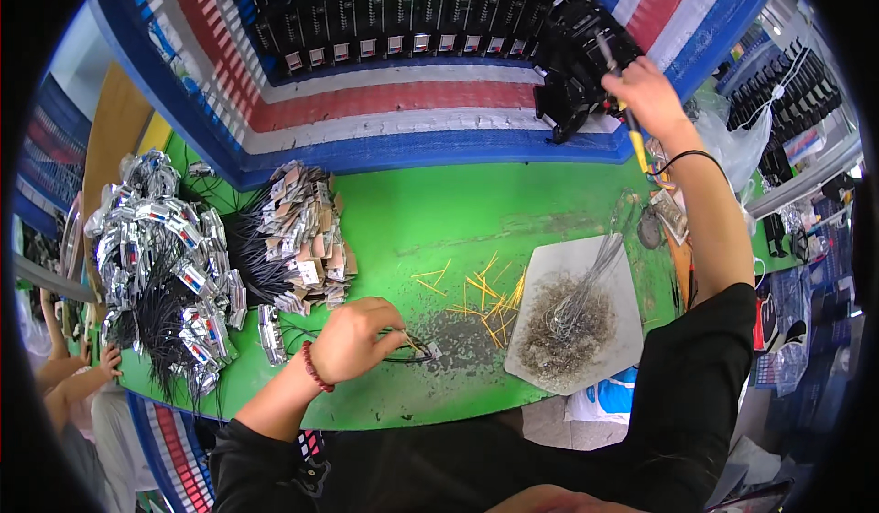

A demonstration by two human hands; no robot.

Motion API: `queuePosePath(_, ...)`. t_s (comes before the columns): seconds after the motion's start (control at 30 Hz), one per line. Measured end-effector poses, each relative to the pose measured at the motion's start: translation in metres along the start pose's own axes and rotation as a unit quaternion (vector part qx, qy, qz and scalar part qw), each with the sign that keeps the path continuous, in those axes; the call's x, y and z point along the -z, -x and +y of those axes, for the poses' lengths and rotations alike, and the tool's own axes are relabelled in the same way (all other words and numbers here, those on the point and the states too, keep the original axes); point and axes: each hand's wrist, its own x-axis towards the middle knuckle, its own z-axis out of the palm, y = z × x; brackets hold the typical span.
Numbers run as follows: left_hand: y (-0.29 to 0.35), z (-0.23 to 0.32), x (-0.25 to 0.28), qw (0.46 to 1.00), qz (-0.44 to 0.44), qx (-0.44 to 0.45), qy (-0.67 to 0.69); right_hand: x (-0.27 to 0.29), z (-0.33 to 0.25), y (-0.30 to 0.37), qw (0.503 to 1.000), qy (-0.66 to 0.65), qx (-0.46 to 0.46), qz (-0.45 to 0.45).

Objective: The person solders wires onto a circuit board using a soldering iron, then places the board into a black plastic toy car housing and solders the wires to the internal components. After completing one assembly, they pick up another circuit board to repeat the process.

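A: What is the left hand [352,337] doing?

B: It is lying on the green table top [412,216] with its fingers curled together, pinching a small silver component with thin black leads [414,350] against the surface. The fingertips are hiding most of that part, so its shape is hard to make out.

A: And the right hand [646,95]?

B: It is reaching far forward, its fingers wrapping closed around a slim yellow-handled tool [630,124]. The tool's tip is pointing into a heap of black plastic blocks [577,64] on the red, white and blue striped sheet [403,101]; where the tip is touching, I cannot tell.

A: What is lying between the hands?

B: A white board carrying grey wire clippings [572,316], with yellow wire offcuts [485,298] scattering just beside it. Left of the pinching hand, two piles of silver foil-wrapped parts with black leads [165,248] are sitting. Another person's hands [101,367] are being cut off at the left rim.
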Motion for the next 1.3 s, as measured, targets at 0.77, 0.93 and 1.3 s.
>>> queuePosePath(0.77, -0.044, 0.012, 0.032, 0.846, 0.185, 0.080, 0.494, 0.186, -0.308, 0.000, 0.840, -0.458, -0.061, 0.284)
queuePosePath(0.93, 0.001, 0.025, 0.088, 0.987, -0.008, 0.134, -0.091, 0.192, -0.314, 0.073, 0.760, -0.516, -0.242, 0.314)
queuePosePath(1.3, -0.001, -0.005, 0.043, 0.966, -0.070, 0.109, -0.223, 0.140, -0.344, 0.025, 0.810, -0.489, -0.194, 0.258)
